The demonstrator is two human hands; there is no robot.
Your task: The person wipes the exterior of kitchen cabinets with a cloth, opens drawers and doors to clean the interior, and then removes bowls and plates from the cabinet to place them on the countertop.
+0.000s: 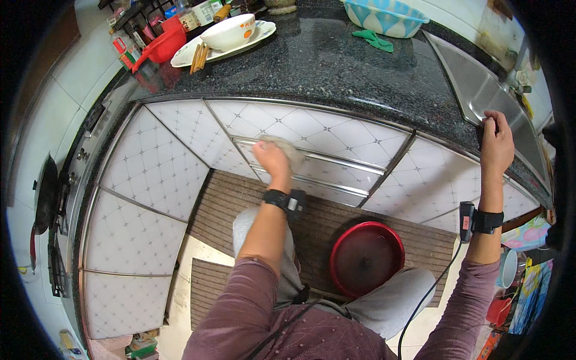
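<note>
My left hand (272,161) is closed on a pale cloth (290,153), both blurred. The cloth lies against the drawer fronts (333,139), which are white with a diamond pattern and have metal trim strips. Further right, my right hand (498,141) grips the front edge of the dark granite countertop (315,67) beside the steel sink (488,96), its fingers curled over. Between my knees stands a red basin (335,265) holding murky water, on a brown striped mat (310,225).
On the countertop are a white bowl (229,33) on an oval plate (180,56), a red plastic strainer (166,45), a blue-patterned basin (382,20) and a green cloth (373,40). A wok (45,195) is by the stove at left. A cable hangs from my right wrist device (466,222).
</note>
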